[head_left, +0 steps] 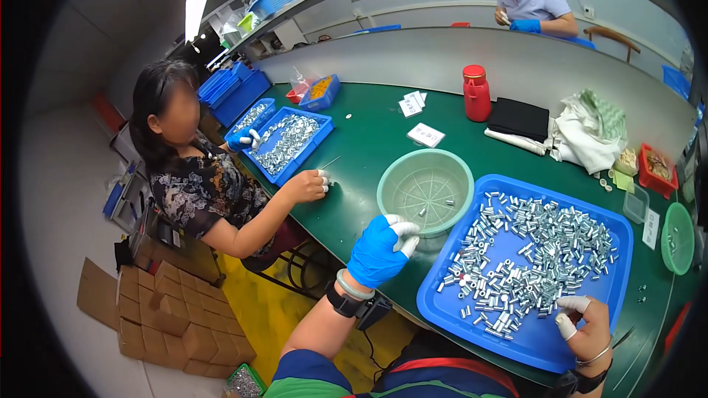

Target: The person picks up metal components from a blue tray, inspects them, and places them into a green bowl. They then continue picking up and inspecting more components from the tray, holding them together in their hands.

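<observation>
My left hand (380, 249), in a blue glove with white-covered fingertips, is at the near rim of a round green plastic basket (389, 169). Its fingers curl together; what lies inside them, if anything, is hidden. Two small silvery metal sleeves (422, 212) show in the basket. My right hand (584, 322), bare except for white finger covers, hovers over the near right part of a blue tray (461, 324). Thumb and forefinger stand slightly apart beside a spread pile of short metal sleeves (546, 250); I see nothing between them.
At left, a co-worker (199, 169) sits by blue trays (324, 133) of metal parts. A red flask (476, 96), folded black cloth (518, 119) and white cloths (586, 136) stand along the back partition. Another green basket (682, 217) is at far right.
</observation>
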Action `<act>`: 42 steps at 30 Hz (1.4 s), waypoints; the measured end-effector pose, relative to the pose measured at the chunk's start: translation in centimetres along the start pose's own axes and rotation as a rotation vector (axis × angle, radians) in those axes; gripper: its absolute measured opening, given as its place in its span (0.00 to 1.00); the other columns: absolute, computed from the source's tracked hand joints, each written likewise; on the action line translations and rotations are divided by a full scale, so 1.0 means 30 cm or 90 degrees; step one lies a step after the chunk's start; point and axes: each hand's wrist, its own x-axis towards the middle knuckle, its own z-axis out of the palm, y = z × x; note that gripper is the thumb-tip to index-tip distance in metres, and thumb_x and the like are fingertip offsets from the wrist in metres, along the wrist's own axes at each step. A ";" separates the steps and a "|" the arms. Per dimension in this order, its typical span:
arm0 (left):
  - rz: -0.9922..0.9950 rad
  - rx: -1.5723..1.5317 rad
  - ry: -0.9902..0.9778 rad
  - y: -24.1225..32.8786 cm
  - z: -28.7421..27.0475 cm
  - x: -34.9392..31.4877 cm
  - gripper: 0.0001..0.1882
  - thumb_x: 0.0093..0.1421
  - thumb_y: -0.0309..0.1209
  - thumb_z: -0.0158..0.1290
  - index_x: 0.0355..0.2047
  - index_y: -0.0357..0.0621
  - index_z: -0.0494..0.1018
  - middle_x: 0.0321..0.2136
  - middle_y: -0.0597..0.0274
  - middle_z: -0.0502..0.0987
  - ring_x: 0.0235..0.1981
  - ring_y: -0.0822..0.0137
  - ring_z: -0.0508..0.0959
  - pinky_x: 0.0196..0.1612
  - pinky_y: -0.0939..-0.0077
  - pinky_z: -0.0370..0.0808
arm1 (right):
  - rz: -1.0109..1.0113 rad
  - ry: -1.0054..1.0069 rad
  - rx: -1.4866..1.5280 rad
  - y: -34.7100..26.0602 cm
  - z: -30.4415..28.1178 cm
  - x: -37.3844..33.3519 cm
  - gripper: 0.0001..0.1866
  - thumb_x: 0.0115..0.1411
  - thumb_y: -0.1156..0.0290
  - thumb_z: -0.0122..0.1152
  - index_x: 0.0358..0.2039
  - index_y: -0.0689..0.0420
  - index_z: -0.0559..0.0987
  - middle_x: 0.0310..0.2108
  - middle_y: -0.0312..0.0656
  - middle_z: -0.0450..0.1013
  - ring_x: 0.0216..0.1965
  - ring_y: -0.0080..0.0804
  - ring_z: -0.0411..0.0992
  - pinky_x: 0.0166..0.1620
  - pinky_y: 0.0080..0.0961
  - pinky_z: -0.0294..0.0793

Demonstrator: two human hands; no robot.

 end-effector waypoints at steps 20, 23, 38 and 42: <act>0.004 0.053 -0.081 -0.131 0.003 -0.109 0.15 0.53 0.18 0.44 0.40 0.42 0.73 0.39 0.50 0.74 0.42 0.50 0.73 0.47 0.68 0.71 | -0.043 0.010 -0.024 -0.010 0.008 0.012 0.13 0.46 0.80 0.61 0.36 0.61 0.77 0.22 0.39 0.70 0.19 0.21 0.66 0.23 0.16 0.65; 0.026 0.056 -0.099 -0.128 0.038 -0.106 0.16 0.52 0.17 0.44 0.41 0.42 0.72 0.41 0.49 0.74 0.43 0.50 0.73 0.48 0.67 0.70 | -0.007 -0.001 -0.006 -0.013 0.011 0.011 0.12 0.47 0.77 0.61 0.35 0.60 0.77 0.22 0.39 0.70 0.21 0.23 0.66 0.26 0.19 0.66; -0.101 0.138 -0.184 0.051 -0.254 -0.358 0.17 0.48 0.20 0.51 0.40 0.46 0.74 0.40 0.55 0.74 0.39 0.53 0.75 0.42 0.68 0.73 | -0.024 -0.018 -0.035 0.003 0.005 -0.002 0.13 0.48 0.75 0.61 0.36 0.60 0.77 0.22 0.39 0.71 0.21 0.22 0.67 0.26 0.18 0.66; -0.012 0.095 -0.116 -0.014 -0.134 -0.255 0.17 0.49 0.20 0.49 0.41 0.46 0.73 0.40 0.53 0.74 0.40 0.54 0.74 0.43 0.67 0.72 | -0.017 -0.006 -0.034 -0.004 0.015 0.001 0.12 0.48 0.74 0.61 0.36 0.60 0.77 0.22 0.39 0.71 0.22 0.23 0.67 0.26 0.18 0.67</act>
